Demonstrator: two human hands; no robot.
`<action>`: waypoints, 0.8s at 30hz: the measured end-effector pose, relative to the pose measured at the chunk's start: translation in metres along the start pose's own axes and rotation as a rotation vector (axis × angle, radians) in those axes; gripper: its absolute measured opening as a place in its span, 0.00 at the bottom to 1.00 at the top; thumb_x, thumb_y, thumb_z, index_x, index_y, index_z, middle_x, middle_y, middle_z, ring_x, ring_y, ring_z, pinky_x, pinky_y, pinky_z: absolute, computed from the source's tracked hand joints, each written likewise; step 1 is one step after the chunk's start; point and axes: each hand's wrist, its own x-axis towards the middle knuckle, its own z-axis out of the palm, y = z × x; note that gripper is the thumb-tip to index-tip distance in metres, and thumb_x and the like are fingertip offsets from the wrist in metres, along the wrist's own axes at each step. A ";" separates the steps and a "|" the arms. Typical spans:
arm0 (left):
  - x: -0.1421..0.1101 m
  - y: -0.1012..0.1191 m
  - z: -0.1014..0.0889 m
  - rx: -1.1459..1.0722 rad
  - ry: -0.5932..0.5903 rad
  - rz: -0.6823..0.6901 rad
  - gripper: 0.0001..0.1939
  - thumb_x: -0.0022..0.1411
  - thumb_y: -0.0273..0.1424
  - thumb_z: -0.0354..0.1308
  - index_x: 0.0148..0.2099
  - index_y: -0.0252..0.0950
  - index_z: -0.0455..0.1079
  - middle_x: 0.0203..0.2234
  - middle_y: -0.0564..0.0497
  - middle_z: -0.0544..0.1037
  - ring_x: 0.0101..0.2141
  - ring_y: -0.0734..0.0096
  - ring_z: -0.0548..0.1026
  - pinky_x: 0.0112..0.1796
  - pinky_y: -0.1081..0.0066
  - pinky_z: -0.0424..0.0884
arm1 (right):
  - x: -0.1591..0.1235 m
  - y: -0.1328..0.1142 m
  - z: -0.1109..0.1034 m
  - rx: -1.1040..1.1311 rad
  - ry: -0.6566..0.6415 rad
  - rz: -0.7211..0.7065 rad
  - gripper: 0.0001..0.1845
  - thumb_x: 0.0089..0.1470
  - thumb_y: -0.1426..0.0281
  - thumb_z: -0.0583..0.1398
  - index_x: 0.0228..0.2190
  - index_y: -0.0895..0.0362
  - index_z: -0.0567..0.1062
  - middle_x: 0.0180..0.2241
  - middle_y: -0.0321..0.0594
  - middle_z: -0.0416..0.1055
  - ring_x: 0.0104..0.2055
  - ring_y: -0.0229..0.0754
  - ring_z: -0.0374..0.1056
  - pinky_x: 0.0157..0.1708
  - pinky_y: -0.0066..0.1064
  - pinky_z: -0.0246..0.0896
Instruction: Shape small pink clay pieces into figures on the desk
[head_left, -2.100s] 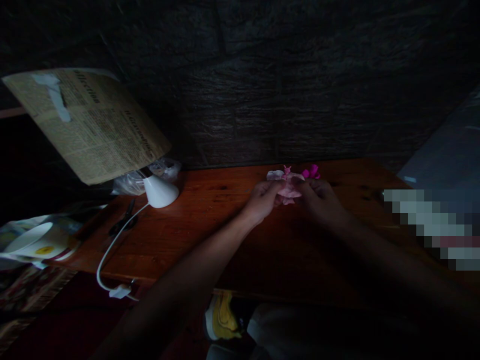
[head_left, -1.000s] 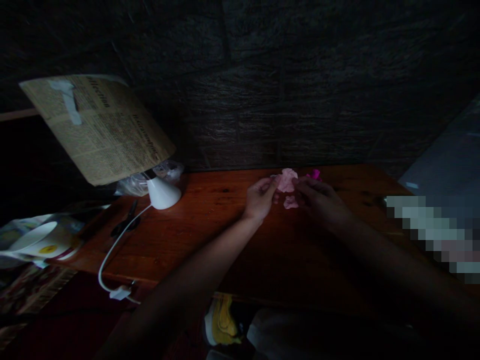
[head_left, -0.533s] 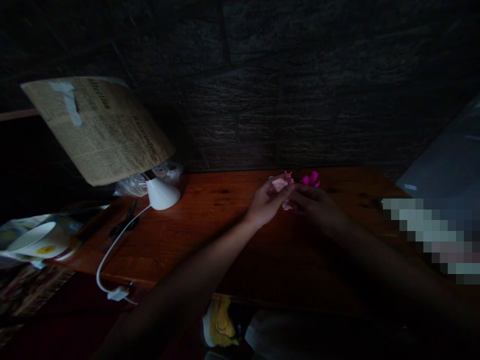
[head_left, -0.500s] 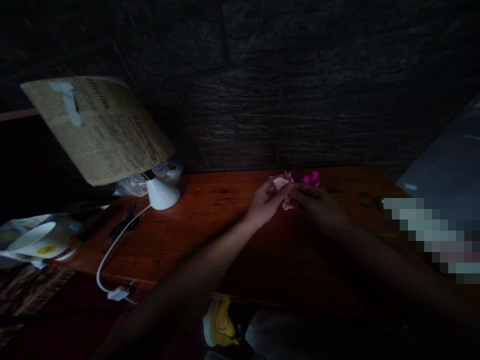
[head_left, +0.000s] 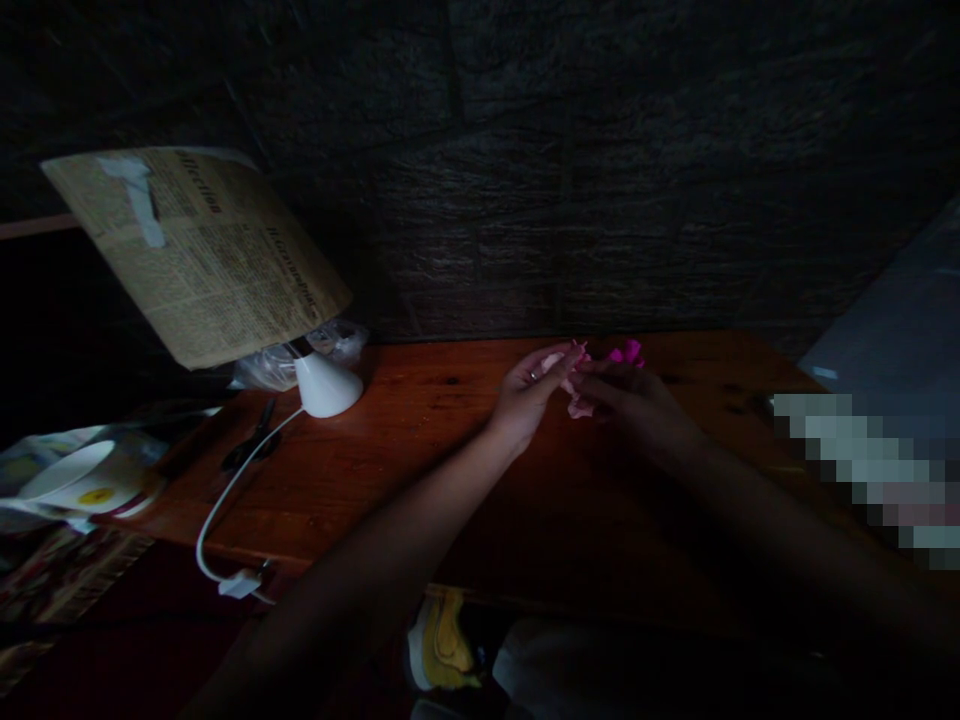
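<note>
Over the back part of the wooden table, my left hand [head_left: 520,396] is closed, thumb and fingers pinching a pale pink flower [head_left: 580,406] with thin crumpled petals. Close on its right, my right hand [head_left: 634,396] has its fingers closed on the same flower, the fingertips of both hands nearly meeting. Part of the flower is covered by the fingers. A bright magenta flower [head_left: 628,352] shows just behind my right hand. The dim light hides whether the right hand touches it.
At left stands a lamp with a newspaper-print shade [head_left: 202,255] and white base [head_left: 327,388]; its white cord [head_left: 201,530] hangs over the table edge. Dark scissors [head_left: 259,440] lie beside the base. A white paper cup [head_left: 82,480] is farther left. A dark brick wall [head_left: 480,200] rises behind.
My left hand has turned slightly and its thumb has shifted up along the pink flower. The right hand stays at the flower, moved slightly rightward. The surroundings look the same.
</note>
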 end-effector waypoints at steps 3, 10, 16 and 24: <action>0.001 0.002 0.000 -0.001 -0.021 -0.003 0.13 0.52 0.34 0.70 0.40 0.36 0.78 0.38 0.48 0.83 0.42 0.71 0.79 0.48 0.70 0.70 | -0.001 0.000 -0.001 -0.034 -0.066 0.024 0.28 0.36 0.52 0.73 0.35 0.58 0.79 0.27 0.38 0.75 0.28 0.38 0.69 0.25 0.28 0.56; -0.005 0.012 0.002 0.062 -0.150 -0.069 0.16 0.51 0.36 0.70 0.42 0.37 0.78 0.41 0.46 0.82 0.41 0.67 0.80 0.33 0.75 0.68 | -0.006 0.004 0.002 -0.116 -0.272 -0.071 0.26 0.46 0.46 0.67 0.30 0.57 0.77 0.25 0.34 0.70 0.23 0.34 0.62 0.23 0.28 0.53; -0.009 0.014 0.005 0.062 -0.124 -0.094 0.12 0.55 0.37 0.68 0.39 0.36 0.77 0.38 0.45 0.82 0.37 0.69 0.79 0.32 0.75 0.68 | -0.008 0.004 0.001 -0.241 -0.281 -0.183 0.26 0.52 0.45 0.62 0.23 0.55 0.70 0.18 0.29 0.57 0.20 0.33 0.51 0.20 0.28 0.44; -0.010 0.013 0.007 0.154 -0.208 -0.045 0.24 0.60 0.52 0.58 0.41 0.35 0.76 0.34 0.46 0.79 0.30 0.73 0.73 0.32 0.74 0.67 | -0.009 -0.002 0.002 -0.328 -0.211 -0.340 0.22 0.55 0.50 0.61 0.22 0.54 0.70 0.23 0.33 0.62 0.25 0.37 0.54 0.26 0.30 0.50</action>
